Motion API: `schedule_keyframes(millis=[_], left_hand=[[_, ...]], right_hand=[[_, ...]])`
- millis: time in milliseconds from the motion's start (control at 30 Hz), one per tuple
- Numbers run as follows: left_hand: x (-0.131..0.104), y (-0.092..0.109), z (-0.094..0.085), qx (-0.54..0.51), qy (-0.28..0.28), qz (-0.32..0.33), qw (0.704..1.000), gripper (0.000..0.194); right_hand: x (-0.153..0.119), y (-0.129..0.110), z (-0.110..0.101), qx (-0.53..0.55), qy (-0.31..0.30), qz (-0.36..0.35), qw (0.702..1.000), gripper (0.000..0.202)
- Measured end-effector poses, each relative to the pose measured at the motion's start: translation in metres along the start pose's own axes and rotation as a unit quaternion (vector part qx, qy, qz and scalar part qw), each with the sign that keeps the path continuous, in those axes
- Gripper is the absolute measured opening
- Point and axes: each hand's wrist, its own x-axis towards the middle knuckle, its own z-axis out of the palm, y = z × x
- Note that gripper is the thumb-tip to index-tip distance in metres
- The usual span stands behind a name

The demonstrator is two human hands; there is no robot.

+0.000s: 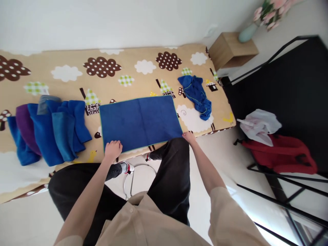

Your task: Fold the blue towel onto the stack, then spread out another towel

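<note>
A blue cloth [143, 121] with a thin green edge lies spread flat as a rectangle on the patterned bed cover [143, 80]. At its near left corner, my left hand [113, 150] has its fingers curled down on the edge. My right hand [189, 137] pinches the near right corner beside my knee. A crumpled blue cloth [196, 95] lies to the right of the flat one. On the left rest several folded cloths in a row, among them a purple one [27, 126] and a lighter blue one [63, 135].
A wooden box shelf [228, 51] with a flowered vase [248, 32] stands at the back right. Along the right side is a black metal-framed surface holding a red bag [284, 153] and a white plastic bag [261, 125]. My knees touch the bed's front edge.
</note>
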Motion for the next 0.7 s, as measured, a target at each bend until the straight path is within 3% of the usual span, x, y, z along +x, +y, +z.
schedule_keyframes(millis=[133,300,500,700], left_hand=[[0.004,0.015,0.039,-0.069,0.09,-0.114,0.987,0.04],[0.0,0.012,0.087,-0.103,0.142,-0.153,0.973,0.026],[0.003,0.007,0.094,-0.124,0.088,-0.166,0.974,0.021],[0.001,0.005,0.098,-0.128,0.082,-0.168,0.974,0.016]], right_hand=[[0.029,-0.008,-0.017,0.012,0.032,-0.038,0.999,0.042],[0.1,-0.027,-0.043,0.046,0.106,-0.114,0.987,0.057],[0.211,-0.082,-0.089,0.033,0.186,-0.171,0.967,0.058],[0.266,-0.134,-0.114,0.021,0.168,-0.169,0.971,0.061]])
